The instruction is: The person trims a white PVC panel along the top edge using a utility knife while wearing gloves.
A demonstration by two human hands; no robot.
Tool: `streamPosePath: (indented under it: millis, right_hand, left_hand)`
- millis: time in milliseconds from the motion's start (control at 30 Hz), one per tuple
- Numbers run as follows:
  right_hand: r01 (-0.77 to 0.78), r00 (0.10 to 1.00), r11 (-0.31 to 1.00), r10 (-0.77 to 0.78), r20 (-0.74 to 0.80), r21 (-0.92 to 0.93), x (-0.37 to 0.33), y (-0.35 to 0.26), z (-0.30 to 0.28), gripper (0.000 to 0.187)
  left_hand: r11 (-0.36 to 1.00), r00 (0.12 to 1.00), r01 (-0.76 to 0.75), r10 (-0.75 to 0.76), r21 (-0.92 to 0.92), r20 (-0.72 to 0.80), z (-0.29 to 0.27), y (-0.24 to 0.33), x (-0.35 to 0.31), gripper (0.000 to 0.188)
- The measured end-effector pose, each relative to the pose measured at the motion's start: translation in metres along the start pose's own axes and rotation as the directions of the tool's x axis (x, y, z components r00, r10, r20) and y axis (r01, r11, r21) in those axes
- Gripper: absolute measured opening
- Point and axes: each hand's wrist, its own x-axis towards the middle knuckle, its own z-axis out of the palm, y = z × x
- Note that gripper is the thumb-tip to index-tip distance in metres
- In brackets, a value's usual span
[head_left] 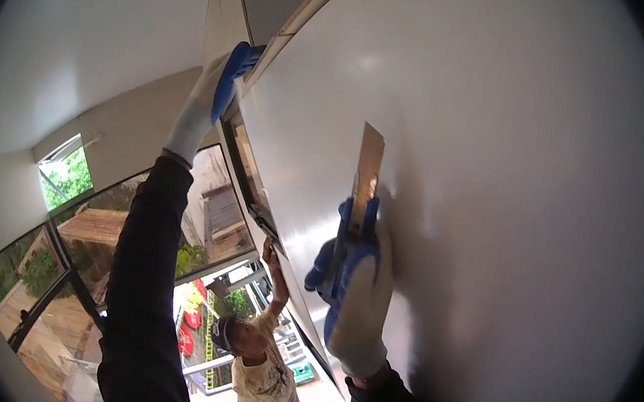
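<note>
A large, glossy white panel (510,180) fills the right side of the head view. High up at its left edge, my left hand (233,76), in a white and blue coated glove, hooks its fingers over the rim. My right hand (356,289), gloved the same way, is closed round the dark handle of a flat-bladed hand tool (369,163). The tool's straight metal blade points upward in front of the panel and ends in a slanted tip. Whether it is a knife or a saw cannot be made out. The blade casts a soft shadow on the panel.
Below, a person in a cap (264,358) raises one hand to the panel's lower left edge. Dark-framed windows (95,226) line the left side, with a small open window (66,172) above them. A pale ceiling (98,32) slopes overhead.
</note>
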Motion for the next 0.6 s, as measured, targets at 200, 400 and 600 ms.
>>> streamPosePath:
  millis: [200, 400, 600]
  right_hand:
    - [-0.006, 1.000, 0.999, 0.005, -0.021, -0.048, -0.014, 0.010, -0.006, 0.050]
    - [0.072, 0.996, 0.956, -0.081, -0.022, -0.284, -0.017, 0.036, -0.013, 0.058]
    - [-0.080, 0.996, 0.940, 0.061, -0.068, -0.331, -0.017, 0.029, -0.010, 0.055]
  left_hand:
    - [0.980, 0.987, 0.076, -0.101, -0.185, -0.128, 0.008, -0.043, -0.009, 0.061]
    - [0.992, 0.990, -0.098, 0.089, -0.080, -0.107, 0.006, -0.065, -0.009, 0.062]
    - [0.795, 0.955, 0.180, 0.000, 0.579, -0.298, -0.011, -0.053, -0.012, 0.047]
